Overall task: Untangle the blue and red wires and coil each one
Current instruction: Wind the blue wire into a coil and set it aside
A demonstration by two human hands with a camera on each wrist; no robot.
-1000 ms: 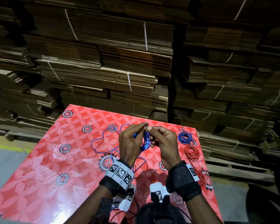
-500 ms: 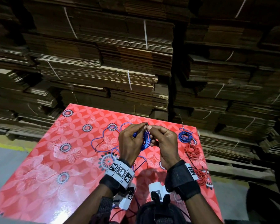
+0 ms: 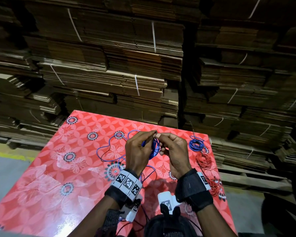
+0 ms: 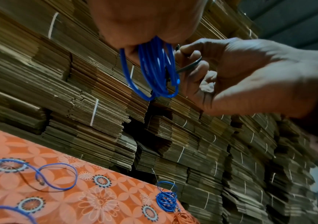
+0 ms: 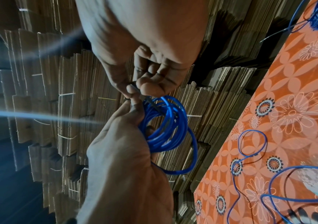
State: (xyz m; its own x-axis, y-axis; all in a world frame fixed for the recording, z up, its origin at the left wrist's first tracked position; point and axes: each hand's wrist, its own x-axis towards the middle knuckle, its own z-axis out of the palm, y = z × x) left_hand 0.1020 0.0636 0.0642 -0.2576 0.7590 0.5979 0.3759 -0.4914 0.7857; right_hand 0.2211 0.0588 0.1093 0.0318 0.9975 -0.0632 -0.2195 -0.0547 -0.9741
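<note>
Presently the blue wire coil [image 3: 154, 147] hangs upright above the counter [image 3: 58, 168] middle, loops dangling downward, gripped by the left hand [image 3: 138, 151]; the right hand [image 3: 173, 152] pinches a thin dark wire end at its top.

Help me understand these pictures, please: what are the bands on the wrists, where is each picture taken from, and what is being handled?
No machine here: a person works with bare hands, wearing a head camera and one on each wrist band. The wide picture looks down from the head; the other two look along each hand.

The left hand holds a blue coil above the red flowered table. The right hand pinches a thin dark wire end beside the coil.

On the table lie loose blue wire, a finished blue bundle and two red bundles. Stacked cardboard stands behind.
</note>
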